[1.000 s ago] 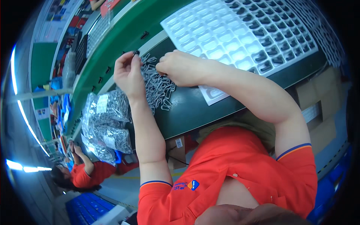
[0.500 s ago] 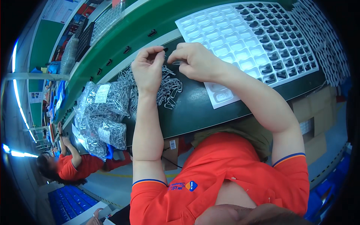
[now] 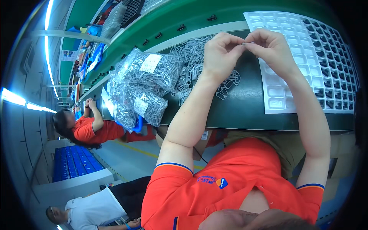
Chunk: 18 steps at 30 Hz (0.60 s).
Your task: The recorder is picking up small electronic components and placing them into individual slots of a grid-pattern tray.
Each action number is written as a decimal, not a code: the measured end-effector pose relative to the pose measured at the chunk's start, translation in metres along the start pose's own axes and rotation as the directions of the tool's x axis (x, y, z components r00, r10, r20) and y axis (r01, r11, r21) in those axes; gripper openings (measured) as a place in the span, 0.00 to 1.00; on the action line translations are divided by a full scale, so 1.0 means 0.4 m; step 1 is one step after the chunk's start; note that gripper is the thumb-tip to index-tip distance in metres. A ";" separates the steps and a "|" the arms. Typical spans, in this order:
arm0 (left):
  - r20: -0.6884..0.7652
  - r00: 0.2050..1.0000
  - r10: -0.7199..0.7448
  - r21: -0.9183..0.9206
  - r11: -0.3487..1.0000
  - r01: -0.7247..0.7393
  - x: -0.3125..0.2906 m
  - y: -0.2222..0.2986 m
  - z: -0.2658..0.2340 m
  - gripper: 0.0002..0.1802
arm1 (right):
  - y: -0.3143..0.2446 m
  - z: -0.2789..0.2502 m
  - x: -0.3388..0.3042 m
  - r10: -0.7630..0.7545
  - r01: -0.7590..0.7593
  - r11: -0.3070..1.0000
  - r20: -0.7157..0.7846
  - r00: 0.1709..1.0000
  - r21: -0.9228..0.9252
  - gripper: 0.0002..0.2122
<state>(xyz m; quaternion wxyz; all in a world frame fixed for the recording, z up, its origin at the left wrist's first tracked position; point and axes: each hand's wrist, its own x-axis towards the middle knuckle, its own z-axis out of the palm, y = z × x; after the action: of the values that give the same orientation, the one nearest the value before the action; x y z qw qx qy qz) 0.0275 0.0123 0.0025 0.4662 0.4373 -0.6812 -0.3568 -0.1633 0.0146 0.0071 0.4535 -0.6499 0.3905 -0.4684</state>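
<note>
- dark green table [image 3: 248, 112]: spans the scene in front of the wearer, carries tray, bags, clip pile.
- green strip [image 3: 197, 22]: runs along the table's far side, past a pale ledge.
- person in red shirt [image 3: 90, 128]: farther along on the left, forearms raised at the table's edge.
- person in white shirt [image 3: 96, 209]: lower left, dark trousers.
- white tray [image 3: 283, 110]: right part of table, many molded pockets; left-hand columns show bare white, right-hand columns filled. right forearm crosses over it.
- clear plastic bags [image 3: 153, 76]: left on table, heaped together, packed with grey clips, white labels on them.
- loose grey clips [image 3: 189, 57]: piled just beside the bags, partly hidden behind left hand and forearm.
- left hand [image 3: 220, 55]: above the clip pile, thumb and index pinched together.
- right hand [image 3: 272, 50]: by the tray's left edge, same pinch, fingertips meeting the left's.
- black parts [image 3: 329, 82]: one per pocket in the filled columns; similar ones spaced along the strip.
- small piece [image 3: 243, 43]: gripped between both hands' fingertips, above the table between clip pile and tray; mostly covered, kind cannot tell.
</note>
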 end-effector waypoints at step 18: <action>0.065 0.959 -0.276 -0.452 0.849 0.275 0.003 -0.006 -0.015 0.16 | 0.032 0.022 0.002 0.012 -0.019 0.998 -0.121 0.993 -0.054 0.04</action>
<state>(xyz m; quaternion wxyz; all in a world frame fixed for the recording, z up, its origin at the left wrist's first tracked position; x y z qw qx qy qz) 0.0337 0.0097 0.0025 0.5004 0.4089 -0.5082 -0.5693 -0.1558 0.0124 -0.0061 0.4146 -0.6297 0.4351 -0.4922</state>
